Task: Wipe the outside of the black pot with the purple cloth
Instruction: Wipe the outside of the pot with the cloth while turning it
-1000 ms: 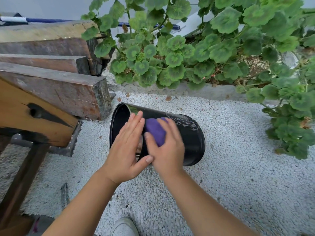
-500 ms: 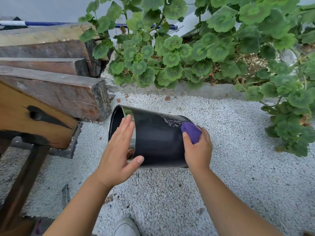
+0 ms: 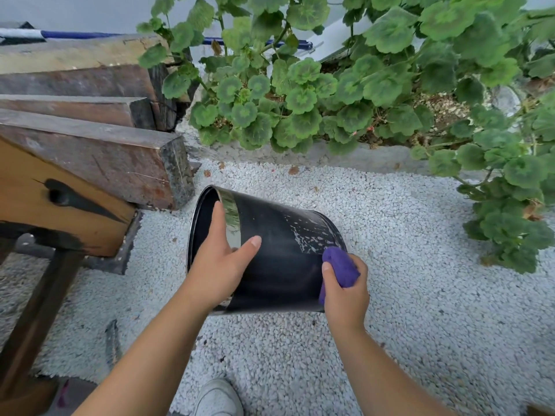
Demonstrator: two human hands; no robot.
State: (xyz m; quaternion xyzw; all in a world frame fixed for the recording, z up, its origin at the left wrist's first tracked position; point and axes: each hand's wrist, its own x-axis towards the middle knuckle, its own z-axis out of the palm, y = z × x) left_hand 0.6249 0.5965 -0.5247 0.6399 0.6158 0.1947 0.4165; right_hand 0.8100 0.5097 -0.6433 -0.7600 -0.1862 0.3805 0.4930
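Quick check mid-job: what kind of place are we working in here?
Most likely an outdoor garden or yard: white gravel covers the ground, leafy green plants grow in a raised bed, and weathered timber beams are stacked beside the black pot.

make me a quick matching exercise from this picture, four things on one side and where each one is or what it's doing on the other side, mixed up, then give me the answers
Things:
1. black pot
2. purple cloth
3. left hand
4. white shoe

Places or states:
A. bunched in the right hand, against the pot's base end
B. at the bottom edge of the view, on the white gravel
C. lying tilted on its side, open mouth to the left
D. gripping the pot near its rim

Pairs: 1-C, 2-A, 3-D, 4-B
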